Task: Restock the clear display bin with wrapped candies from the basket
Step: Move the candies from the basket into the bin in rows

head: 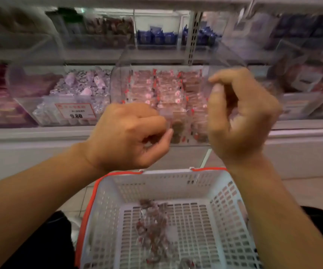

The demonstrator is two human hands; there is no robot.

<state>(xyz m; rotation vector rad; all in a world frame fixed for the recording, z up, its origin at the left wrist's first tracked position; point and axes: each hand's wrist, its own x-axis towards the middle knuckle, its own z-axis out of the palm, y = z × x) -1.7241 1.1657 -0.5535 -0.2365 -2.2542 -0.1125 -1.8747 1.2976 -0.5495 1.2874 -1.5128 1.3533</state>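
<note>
While the shelving (pixel 40 133) fills everything ahead of me, row on row of clear bins, I fix on the clear display bin (pixel 121 82) at the middle, its lid tilted up and its wrapped candies (pixel 166 90) already stacked high in neat rows. The basket (pixel 108 191) sits low below my wrists, white with a red rim, a thin scatter of candies (pixel 152 226) left on its floor. My left hand (pixel 129 133) is curled narrow at the bin's front; whether it pinches a wrapper I cannot tell. My right hand (pixel 238 113) is half-closed beside the bin's right wall and blurred, so I cannot tell there either. I judge it best to lay each piece flat along the rows rather than drop it. The neighbouring bin of purple sweets (pixel 83 86) carries a price tag (pixel 75 113).
</note>
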